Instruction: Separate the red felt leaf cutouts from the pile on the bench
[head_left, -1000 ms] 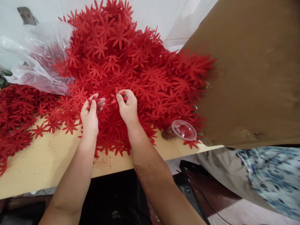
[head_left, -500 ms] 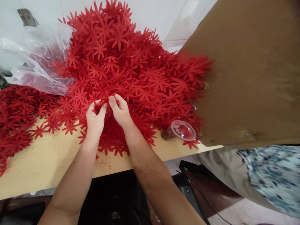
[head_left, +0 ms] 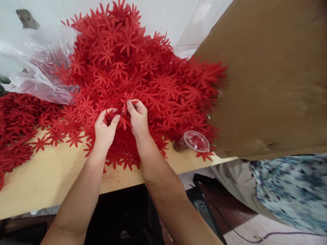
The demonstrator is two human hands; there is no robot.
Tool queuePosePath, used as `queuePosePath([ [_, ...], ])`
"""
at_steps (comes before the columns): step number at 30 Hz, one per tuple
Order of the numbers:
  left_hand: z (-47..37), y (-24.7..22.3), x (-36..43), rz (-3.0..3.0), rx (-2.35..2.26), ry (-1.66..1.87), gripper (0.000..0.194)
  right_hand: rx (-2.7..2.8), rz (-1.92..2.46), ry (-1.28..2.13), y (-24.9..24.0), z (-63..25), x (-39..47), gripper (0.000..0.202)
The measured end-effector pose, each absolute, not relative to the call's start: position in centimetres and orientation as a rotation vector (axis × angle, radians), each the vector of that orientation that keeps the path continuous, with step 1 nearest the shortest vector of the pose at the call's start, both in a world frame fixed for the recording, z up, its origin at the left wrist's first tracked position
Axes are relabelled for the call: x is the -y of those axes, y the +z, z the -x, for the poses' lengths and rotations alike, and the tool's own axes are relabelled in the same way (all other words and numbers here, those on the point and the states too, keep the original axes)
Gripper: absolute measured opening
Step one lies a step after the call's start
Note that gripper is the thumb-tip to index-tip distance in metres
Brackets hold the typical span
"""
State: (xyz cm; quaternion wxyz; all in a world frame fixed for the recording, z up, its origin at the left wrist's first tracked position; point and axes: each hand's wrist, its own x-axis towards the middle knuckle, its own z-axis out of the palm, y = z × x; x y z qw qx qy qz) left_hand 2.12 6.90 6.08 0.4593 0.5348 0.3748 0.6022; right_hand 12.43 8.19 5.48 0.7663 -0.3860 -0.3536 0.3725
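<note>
A large heap of red star-shaped flower pieces [head_left: 158, 85] covers the middle of the pale wooden table [head_left: 48, 170]. In front of the heap, my left hand [head_left: 106, 127] curls its fingers and thumb around a red flower piece. Just to its right, my right hand [head_left: 138, 117] pinches a red flower piece [head_left: 124, 121] between thumb and fingers. The two hands are slightly apart, with red petals between them. Where the held petals end and the heap behind begins is hard to tell.
A clear plastic cup [head_left: 196, 141] stands near the table's front edge. At the right rises a large brown board [head_left: 268, 78]. A translucent plastic bag [head_left: 43, 64] lies at the left by more red pieces [head_left: 17, 126]. A person's patterned clothing [head_left: 293, 187] shows at the lower right.
My right hand has moved a little to the right, away from my left hand. A red flower piece now shows more plainly between them. The view has shifted slightly.
</note>
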Motion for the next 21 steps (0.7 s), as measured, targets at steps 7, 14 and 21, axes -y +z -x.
queuePosePath([
  [7,-1.8,5.7,-7.2,-1.349,-0.969,1.518,0.021,0.623,0.806,0.812,5.3,-13.7,-8.8,0.034],
  [14,-1.8,5.2,-7.6,-1.358,-0.944,1.540,0.022,0.796,0.906,0.738,5.3,-13.2,-8.5,0.038],
  [21,-1.6,5.7,-7.3,-1.369,-0.955,1.566,0.020,0.902,1.019,0.702,5.4,-12.9,-7.9,0.051],
])
